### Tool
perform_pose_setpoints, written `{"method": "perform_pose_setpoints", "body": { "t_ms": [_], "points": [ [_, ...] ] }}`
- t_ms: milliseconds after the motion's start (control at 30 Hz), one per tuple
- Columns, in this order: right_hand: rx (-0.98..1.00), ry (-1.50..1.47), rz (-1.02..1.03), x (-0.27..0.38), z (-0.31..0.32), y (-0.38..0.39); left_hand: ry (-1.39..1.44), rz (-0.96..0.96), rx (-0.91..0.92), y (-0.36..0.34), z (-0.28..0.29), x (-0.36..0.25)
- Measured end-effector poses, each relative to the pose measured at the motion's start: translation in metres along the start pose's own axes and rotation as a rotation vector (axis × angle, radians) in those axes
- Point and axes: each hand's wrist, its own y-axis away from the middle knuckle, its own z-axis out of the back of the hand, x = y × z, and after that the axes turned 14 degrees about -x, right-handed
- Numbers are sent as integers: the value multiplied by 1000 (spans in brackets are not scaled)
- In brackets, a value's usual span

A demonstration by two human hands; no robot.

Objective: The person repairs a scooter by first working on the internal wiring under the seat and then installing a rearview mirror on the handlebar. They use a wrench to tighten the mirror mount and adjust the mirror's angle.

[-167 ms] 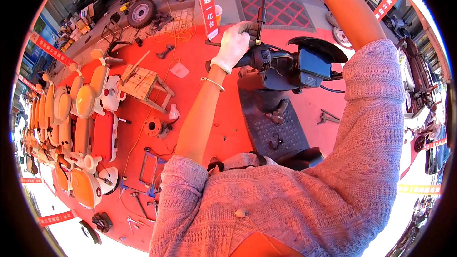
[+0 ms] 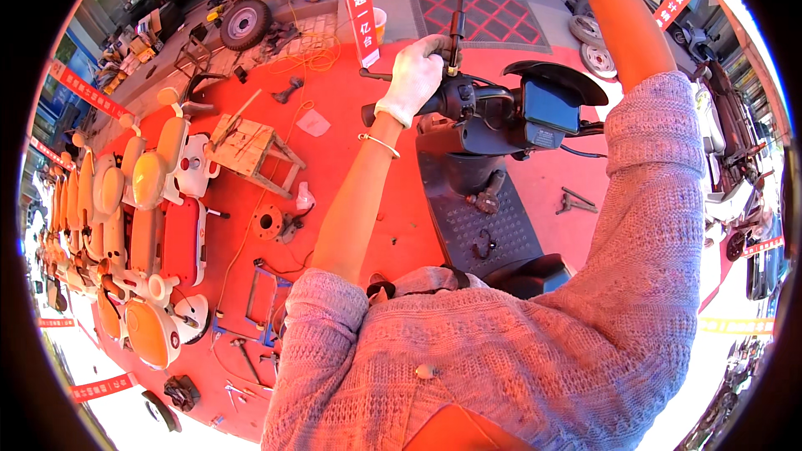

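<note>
Ahead of me stands a dark electric scooter (image 2: 476, 150) with a black display (image 2: 551, 108) between its handlebars. My left hand (image 2: 412, 79), in a white glove, is closed round the lower part of a thin black mirror stem (image 2: 459, 12) above the left handlebar grip. Bare fingertips show at the stem, next to a brass-coloured nut (image 2: 452, 71). The mirror head is cut off by the top edge. My right arm (image 2: 626, 17) reaches up and out at the top right, so my right hand is out of sight. A cordless power tool (image 2: 491, 192) lies on the scooter's footboard (image 2: 480, 230).
Several scooters (image 2: 150, 242) stand in a row at left. A wooden stool (image 2: 251, 150), a round metal flange (image 2: 267, 221), a blue metal frame (image 2: 259, 301) and a hammer (image 2: 245, 357) are on the red carpet (image 2: 351, 209). Another metal tool (image 2: 576, 200) lies right of the footboard.
My right forearm has swung slightly to the right at the top of the view. My left hand keeps its place on the mirror stem.
</note>
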Motion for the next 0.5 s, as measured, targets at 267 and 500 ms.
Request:
{"method": "perform_pose_setpoints", "body": {
  "t_ms": [267,500],
  "points": [
    [515,-1767,-759,-106,-78,58,-159,-188,38,0,5,2],
    [367,-4041,-2242,-133,36,133,65,-133,3,-3,-2,7]
  ]
}}
